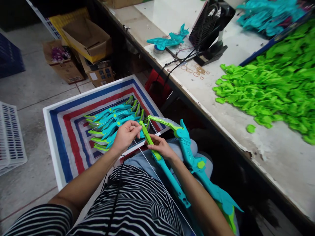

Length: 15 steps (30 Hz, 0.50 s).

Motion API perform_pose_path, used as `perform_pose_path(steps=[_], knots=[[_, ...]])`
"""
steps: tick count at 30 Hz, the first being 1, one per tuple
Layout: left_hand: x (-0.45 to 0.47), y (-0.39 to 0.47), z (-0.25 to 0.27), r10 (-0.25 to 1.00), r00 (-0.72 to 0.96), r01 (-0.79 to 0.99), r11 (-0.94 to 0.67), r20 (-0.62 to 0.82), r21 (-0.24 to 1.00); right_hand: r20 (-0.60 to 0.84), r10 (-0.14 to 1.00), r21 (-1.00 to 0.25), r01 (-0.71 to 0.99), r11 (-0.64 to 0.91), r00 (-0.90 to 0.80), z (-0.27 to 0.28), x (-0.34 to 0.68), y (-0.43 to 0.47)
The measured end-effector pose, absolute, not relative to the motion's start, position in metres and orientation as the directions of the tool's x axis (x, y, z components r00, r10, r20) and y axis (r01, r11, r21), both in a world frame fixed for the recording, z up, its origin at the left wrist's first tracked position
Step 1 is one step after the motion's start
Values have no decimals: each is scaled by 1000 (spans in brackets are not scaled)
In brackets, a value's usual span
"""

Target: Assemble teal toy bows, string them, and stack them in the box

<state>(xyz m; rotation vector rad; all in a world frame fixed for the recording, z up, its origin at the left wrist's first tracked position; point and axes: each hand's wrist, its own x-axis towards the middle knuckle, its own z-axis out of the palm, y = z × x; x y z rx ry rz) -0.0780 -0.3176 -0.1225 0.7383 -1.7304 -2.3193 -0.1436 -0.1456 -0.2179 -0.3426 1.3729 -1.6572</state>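
Observation:
A teal-and-green toy bow (188,152) lies across my lap on the right, its green tip pointing up toward the tray. Beside it, my right hand (161,146) is closed around the green part of a long, narrow teal-and-green plastic piece (163,164). My left hand (128,132) is pinched close to that piece's upper green end; what sits between the fingertips is too small to make out. A thin white string (152,166) runs from below my left hand down across my striped shirt.
A white-rimmed tray (52,123) with striped lining holds several teal toy bows (115,121). On the table (221,131) are a pile of green plastic parts (275,85), a black fan (209,29), teal parts (169,40) and rubber bands (199,70). Cardboard boxes (86,37) and a white crate (11,134) stand on the floor.

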Motion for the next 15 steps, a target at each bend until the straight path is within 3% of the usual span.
perform_pose_path(steps=[4, 7, 10, 15], knots=[[-85, -324, -120, -265, -909, -201, -396, -321, 896, -242, -792, -948, 310, 70, -560, -215, -137, -146], [-89, -328, -119, -233, -917, -215, -396, -324, 893, -75, -718, -983, -70, 170, -692, -198, -134, -147], [-90, -327, -118, -229, -919, -217, -387, -322, 896, 202, -592, -871, -419, 255, -780, -168, -141, -155], [-91, -324, -116, -231, -920, -210, -388, -315, 897, 426, -574, -759, -622, 194, -699, -134, -165, -176]])
